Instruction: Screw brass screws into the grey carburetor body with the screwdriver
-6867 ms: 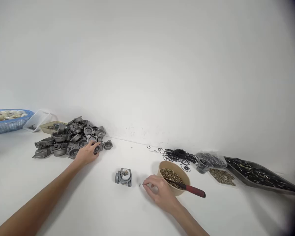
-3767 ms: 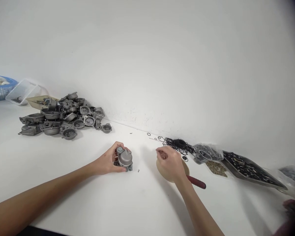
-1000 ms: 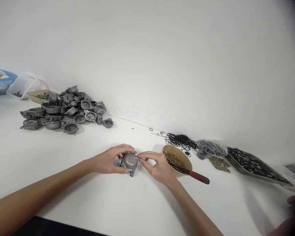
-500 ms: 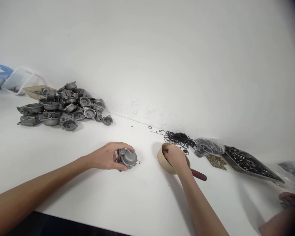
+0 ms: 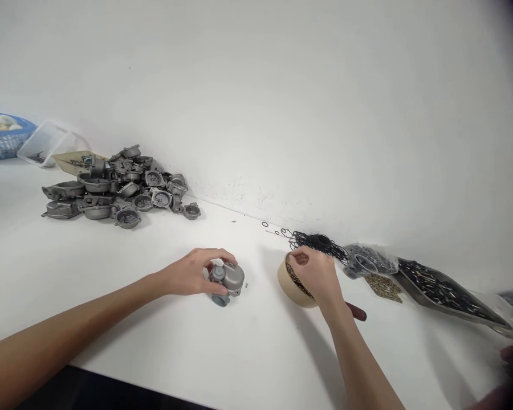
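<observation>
My left hand (image 5: 200, 272) is wrapped round a grey metal carburetor (image 5: 233, 277), which rests on the white table with its rounded bowl upward. A tiny metal piece (image 5: 247, 285) lies just to the right of it. Over the cream-coloured cup (image 5: 293, 289), my right hand (image 5: 318, 272) is closed in a pinch at the rim; what its fingertips hold is too small to make out. Small dark and brass-coloured pieces (image 5: 298, 278) show inside the cup. From its right side a dark red handle (image 5: 356, 311) sticks out, partly hidden by my wrist.
A heap of grey metal bowl-shaped castings (image 5: 115, 188) stands at the left, near a clear bin (image 5: 47, 142) and a blue basket (image 5: 6, 139). Along the wall lie black rubber rings (image 5: 318, 242), a plastic bag (image 5: 370, 259), brass pieces (image 5: 383, 287) and a tray of screws (image 5: 448, 296).
My right hand has risen from inside the cup to its rim, fingers pinched. The carburetor has been tilted in my left hand, showing more of its side. The view has shifted slightly.
</observation>
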Available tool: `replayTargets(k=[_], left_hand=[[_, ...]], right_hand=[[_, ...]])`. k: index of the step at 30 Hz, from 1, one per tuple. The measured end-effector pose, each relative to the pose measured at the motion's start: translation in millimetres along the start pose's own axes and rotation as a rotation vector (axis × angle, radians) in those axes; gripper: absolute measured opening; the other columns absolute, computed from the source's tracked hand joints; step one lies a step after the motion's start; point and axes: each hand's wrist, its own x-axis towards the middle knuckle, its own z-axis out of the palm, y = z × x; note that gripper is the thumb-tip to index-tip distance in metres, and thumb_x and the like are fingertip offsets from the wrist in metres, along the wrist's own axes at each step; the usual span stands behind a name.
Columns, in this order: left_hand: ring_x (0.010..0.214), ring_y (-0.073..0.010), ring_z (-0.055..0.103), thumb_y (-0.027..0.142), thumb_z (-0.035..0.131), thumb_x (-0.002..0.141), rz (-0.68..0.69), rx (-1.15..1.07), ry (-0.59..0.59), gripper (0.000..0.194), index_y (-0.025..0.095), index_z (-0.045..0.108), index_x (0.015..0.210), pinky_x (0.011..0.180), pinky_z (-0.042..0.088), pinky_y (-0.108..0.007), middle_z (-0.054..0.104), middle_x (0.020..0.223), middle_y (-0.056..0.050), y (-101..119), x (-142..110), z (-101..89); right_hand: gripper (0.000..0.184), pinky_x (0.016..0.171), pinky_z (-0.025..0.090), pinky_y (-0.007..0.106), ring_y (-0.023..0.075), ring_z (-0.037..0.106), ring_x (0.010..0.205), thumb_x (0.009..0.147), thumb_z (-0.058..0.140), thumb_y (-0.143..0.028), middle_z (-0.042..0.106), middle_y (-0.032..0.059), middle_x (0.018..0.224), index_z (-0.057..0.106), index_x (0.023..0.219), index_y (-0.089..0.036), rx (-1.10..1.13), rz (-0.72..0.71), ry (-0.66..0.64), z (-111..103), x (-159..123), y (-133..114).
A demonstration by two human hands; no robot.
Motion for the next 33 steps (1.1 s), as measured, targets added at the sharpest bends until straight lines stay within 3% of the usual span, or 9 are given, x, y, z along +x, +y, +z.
replayTargets(k=[2, 6, 10, 23, 28, 30, 33], left_hand=[[0.084, -0.0148, 0.061, 0.033, 0.083, 0.078, 0.005, 0.044, 0.038, 0.048, 0.026, 0.063, 0.121, 0.064, 0.054, -0.024, 0.065, 0.119, -0.004, 0, 0, 4.1], [0.082, -0.0137, 0.058, 0.037, 0.083, 0.079, 0.028, 0.128, 0.063, 0.049, 0.029, 0.059, 0.12, 0.067, 0.053, -0.024, 0.062, 0.116, -0.001, -2, -2, 9.3], [0.082, -0.0132, 0.057, 0.038, 0.083, 0.081, 0.054, 0.114, 0.047, 0.048, 0.029, 0.059, 0.121, 0.068, 0.053, -0.023, 0.061, 0.116, -0.001, -3, -3, 8.2], [0.082, -0.0133, 0.057, 0.037, 0.082, 0.081, 0.067, 0.064, 0.033, 0.046, 0.027, 0.06, 0.119, 0.065, 0.051, -0.023, 0.063, 0.115, -0.001, -2, 0, 4.7], [0.085, -0.0158, 0.061, 0.046, 0.083, 0.08, 0.047, 0.144, 0.016, 0.053, 0.029, 0.057, 0.124, 0.075, 0.051, -0.028, 0.064, 0.117, -0.001, -3, -1, 3.8], [0.09, -0.0186, 0.062, 0.049, 0.086, 0.076, 0.041, 0.225, 0.021, 0.06, 0.03, 0.056, 0.124, 0.083, 0.051, -0.032, 0.065, 0.117, -0.001, -2, -2, 4.2], [0.107, -0.0258, 0.061, 0.049, 0.091, 0.069, 0.076, 0.334, 0.051, 0.07, 0.029, 0.053, 0.124, 0.095, 0.048, -0.038, 0.064, 0.122, -0.003, -1, -3, 7.4]], right_hand=[[0.011, 0.072, 0.058, 0.036, 0.0217, 0.072, 0.076, 0.09, 0.064, -0.029, 0.077, 0.0043, 0.082, 0.072, 0.085, -0.023, 0.139, -0.187, 0.026, -5, -11, -14], [0.011, 0.073, 0.061, 0.032, 0.0177, 0.074, 0.075, 0.091, 0.066, -0.032, 0.079, -0.0001, 0.084, 0.074, 0.086, -0.026, 0.403, -0.548, -0.087, -1, -37, -43], [0.009, 0.07, 0.061, 0.029, 0.0159, 0.073, 0.075, 0.093, 0.066, -0.02, 0.078, -0.0014, 0.083, 0.072, 0.088, -0.025, 0.526, -0.68, -0.137, 15, -52, -60], [0.014, 0.07, 0.06, 0.029, 0.0166, 0.073, 0.077, 0.095, 0.062, -0.016, 0.078, 0.001, 0.086, 0.073, 0.09, -0.024, 0.538, -0.737, -0.17, 25, -54, -65], [0.019, 0.077, 0.061, 0.031, 0.0183, 0.076, 0.086, 0.096, 0.063, -0.02, 0.08, 0.0008, 0.1, 0.075, 0.109, -0.028, 0.388, -0.792, -0.202, 1, -47, -56], [0.023, 0.078, 0.062, 0.033, 0.0197, 0.076, 0.087, 0.097, 0.064, -0.029, 0.08, 0.002, 0.103, 0.073, 0.118, -0.029, 0.261, -0.677, -0.114, -21, -42, -34], [0.027, 0.063, 0.059, 0.036, 0.0268, 0.076, 0.084, 0.09, 0.067, -0.045, 0.079, 0.0061, 0.107, 0.075, 0.112, -0.031, -0.044, -0.347, -0.026, -52, -37, 17]])
